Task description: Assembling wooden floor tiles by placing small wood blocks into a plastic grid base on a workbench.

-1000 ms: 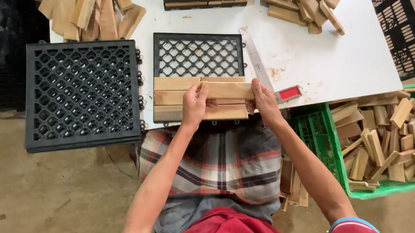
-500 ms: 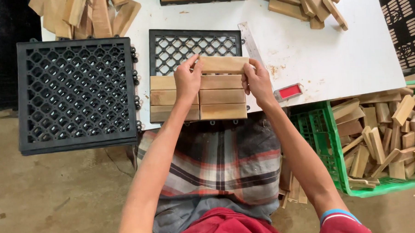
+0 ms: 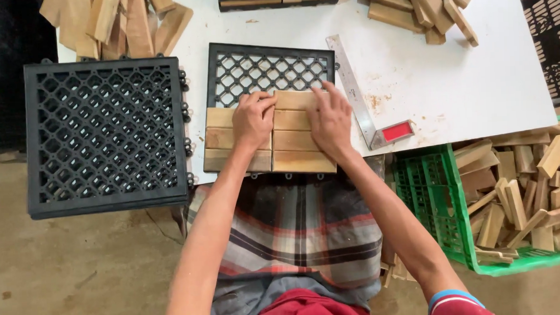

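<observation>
Both hands lie flat, fingers pressed together, on wooden slats (image 3: 295, 141) covering the near half of a black plastic grid tile (image 3: 266, 70) at the white table's (image 3: 451, 89) near edge; the left hand (image 3: 252, 120) hides the slats' middle; the right hand (image 3: 329, 121) covers the top slat's right end; the grid beneath is hidden.

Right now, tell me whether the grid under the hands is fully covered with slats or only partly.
Partly covered. Slats fill the near part of the grid; its far lattice is bare.

Wooden slats (image 3: 295, 141) lie on a grid tile (image 3: 266, 71) on the bench (image 3: 451, 89); a stack of tiles (image 3: 105, 135) sits left, a crate (image 3: 443, 214) right.
</observation>
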